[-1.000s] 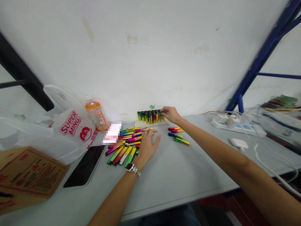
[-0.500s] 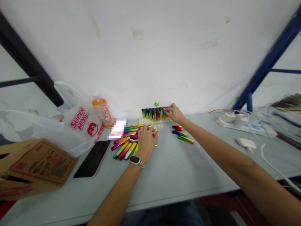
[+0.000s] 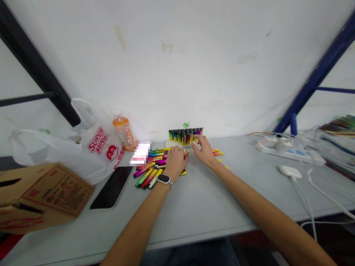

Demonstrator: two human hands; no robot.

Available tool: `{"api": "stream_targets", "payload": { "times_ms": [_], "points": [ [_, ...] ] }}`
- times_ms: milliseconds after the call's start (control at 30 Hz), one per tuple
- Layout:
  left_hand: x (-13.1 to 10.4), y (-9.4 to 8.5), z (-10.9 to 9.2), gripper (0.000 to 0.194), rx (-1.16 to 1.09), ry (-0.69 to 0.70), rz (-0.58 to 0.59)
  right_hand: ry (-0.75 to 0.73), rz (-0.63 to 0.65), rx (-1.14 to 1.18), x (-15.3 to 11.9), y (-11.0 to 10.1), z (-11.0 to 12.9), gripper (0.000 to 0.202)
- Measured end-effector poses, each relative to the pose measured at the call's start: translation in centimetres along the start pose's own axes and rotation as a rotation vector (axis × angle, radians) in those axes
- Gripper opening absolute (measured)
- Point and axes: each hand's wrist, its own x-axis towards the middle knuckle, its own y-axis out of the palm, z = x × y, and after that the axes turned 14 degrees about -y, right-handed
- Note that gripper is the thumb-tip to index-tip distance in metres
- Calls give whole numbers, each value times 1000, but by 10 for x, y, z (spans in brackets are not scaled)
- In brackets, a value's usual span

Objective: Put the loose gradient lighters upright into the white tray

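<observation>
My left hand (image 3: pixel 175 162), with a watch on its wrist, rests over the right part of a pile of shiny coloured lighters (image 3: pixel 148 176); its thumb and fingers are around a gold-coloured lighter (image 3: pixel 186 154). Several dark-topped lighters (image 3: pixel 183 136) stand upright in a pale rack (image 3: pixel 168 143) against the wall. Just in front of the rack's right end is my right hand (image 3: pixel 203 149), thumb and index finger apart with nothing between them. More lighters (image 3: pixel 217 152) lie to its right, partly hidden behind the hand and wrist.
At the left are a cardboard box (image 3: pixel 55 192), a white plastic bag (image 3: pixel 97 147), an orange drink bottle (image 3: pixel 123 130) and a black phone (image 3: pixel 112 187). A power strip (image 3: pixel 291 152), a white charger (image 3: pixel 290 171) and cables lie at the right.
My right hand has come down and toward me from the rack's right end, and its fingers have parted. A pink-and-blue lighter now shows at that end. My left hand has hardly moved.
</observation>
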Motion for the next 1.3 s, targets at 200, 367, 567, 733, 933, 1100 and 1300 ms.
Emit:
{"api": "stream_targets", "payload": {
  "times_ms": [200, 367, 567, 733, 933, 1100, 1300],
  "points": [
    [-5, 4, 7, 11, -626, 75, 3, 185, -198, 316, -7, 7, 26, 28],
    [-17, 1, 7, 21, -1021, 55, 164, 290, -266, 475, -19, 8, 42, 32],
    [-21, -6, 11, 28, -870, 111, 95, 289, -160, 589, -31, 8, 54, 37],
    [-24, -4, 11, 28, -1018, 31, 218, 258, -84, 582, -32, 7, 55, 34],
    [-19, 1, 3, 40, -1311, -141, 89, 296, 20, 512, -36, 9, 52, 43],
    [-21, 1, 0, 44, -1077, -145, -179, 266, 165, 434, -39, 10, 55, 49],
    [-24, 6, -5, 39, -1103, -155, -115, 231, 220, 359, -37, 10, 54, 49]
  ]
}}
